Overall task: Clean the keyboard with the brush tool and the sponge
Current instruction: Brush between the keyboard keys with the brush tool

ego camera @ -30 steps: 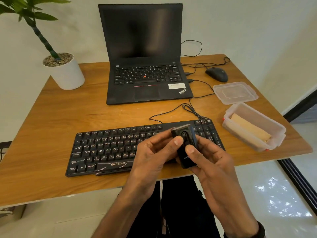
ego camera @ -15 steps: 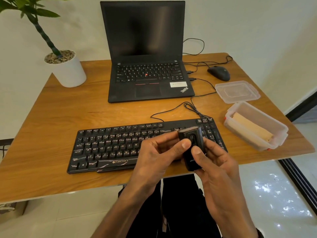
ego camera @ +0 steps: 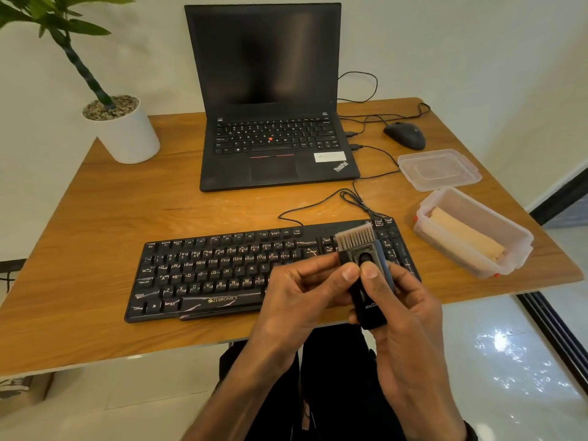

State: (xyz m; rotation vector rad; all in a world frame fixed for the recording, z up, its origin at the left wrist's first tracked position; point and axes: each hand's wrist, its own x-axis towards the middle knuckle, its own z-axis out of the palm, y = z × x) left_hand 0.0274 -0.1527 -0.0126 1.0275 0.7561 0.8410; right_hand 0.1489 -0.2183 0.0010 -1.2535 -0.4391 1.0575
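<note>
I'm gripping the brush tool (ego camera: 366, 275) in both hands over the keyboard's (ego camera: 222, 272) right end: left hand (ego camera: 305, 300) pinching its side, right hand (ego camera: 397, 313) wrapping the body, thumb on the slider. Bristles (ego camera: 354, 237) are sticking out the top. Sponge (ego camera: 464, 235) is sitting in the open container (ego camera: 477, 265) to the right.

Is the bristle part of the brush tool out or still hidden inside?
Out. Grey bristles stick out of the top of the brush tool, which the left hand and right hand grip above the keyboard.
</note>
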